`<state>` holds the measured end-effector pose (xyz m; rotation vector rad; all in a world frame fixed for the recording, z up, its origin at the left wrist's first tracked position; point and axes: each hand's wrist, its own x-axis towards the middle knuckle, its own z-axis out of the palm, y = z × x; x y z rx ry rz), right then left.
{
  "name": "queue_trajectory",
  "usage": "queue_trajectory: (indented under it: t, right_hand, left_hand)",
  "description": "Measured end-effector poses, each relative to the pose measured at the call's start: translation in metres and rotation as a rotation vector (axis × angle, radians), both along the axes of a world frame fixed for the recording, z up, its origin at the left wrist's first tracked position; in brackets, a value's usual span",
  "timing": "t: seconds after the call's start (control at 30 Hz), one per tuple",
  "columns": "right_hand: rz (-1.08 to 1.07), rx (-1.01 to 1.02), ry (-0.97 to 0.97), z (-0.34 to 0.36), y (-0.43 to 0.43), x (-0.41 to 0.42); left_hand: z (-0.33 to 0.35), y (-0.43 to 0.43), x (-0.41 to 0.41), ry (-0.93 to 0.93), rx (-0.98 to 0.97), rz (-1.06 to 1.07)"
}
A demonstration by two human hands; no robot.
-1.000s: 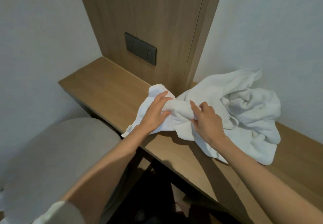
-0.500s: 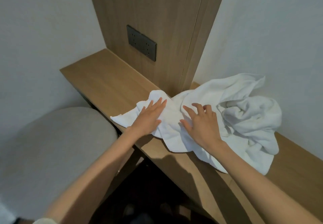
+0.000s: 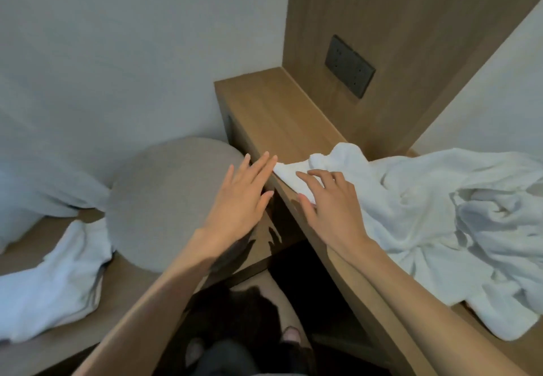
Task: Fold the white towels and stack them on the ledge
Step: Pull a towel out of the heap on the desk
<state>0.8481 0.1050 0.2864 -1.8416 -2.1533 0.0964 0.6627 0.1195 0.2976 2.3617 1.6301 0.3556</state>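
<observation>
Left hand (image 3: 244, 199) has lifted off the towel (image 3: 411, 214); right hand (image 3: 332, 208) rests on it.

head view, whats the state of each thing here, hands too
towel pile: crumpled, unfolded, on the ledge
loose towel: unfolded, lying on the lower surface, left
left hand: open, fingers straight, by the ledge edge
right hand: open, fingers spread, resting on the towel pile
socket panel: nothing plugged in

One left hand (image 3: 238, 202), one right hand (image 3: 332, 208); one ledge (image 3: 279, 117); on it one towel heap (image 3: 411, 214); left of it one loose towel (image 3: 58, 281), one stool (image 3: 164, 199); above it one socket plate (image 3: 349, 67).
</observation>
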Motion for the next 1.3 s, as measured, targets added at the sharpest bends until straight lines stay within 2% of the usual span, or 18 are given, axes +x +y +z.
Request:
queue_trajectory:
  t: [0.6,1.17,1.3]
  right_hand:
    - [0.387,-0.031,0.005,0.001,0.007,-0.296]
    - [0.817,-0.273,-0.015,-0.080,0.058,-0.458]
    - [0.894,-0.391,-0.014,-0.109,0.061,-0.495]
  left_hand:
    - [-0.011,-0.058,-0.304,-0.028,-0.016,0.390]
    - [-0.100,-0.105,-0.428,-0.223,-0.105,1.035]
    - [-0.126,-0.118,-0.455,-0.268,-0.152,1.175]
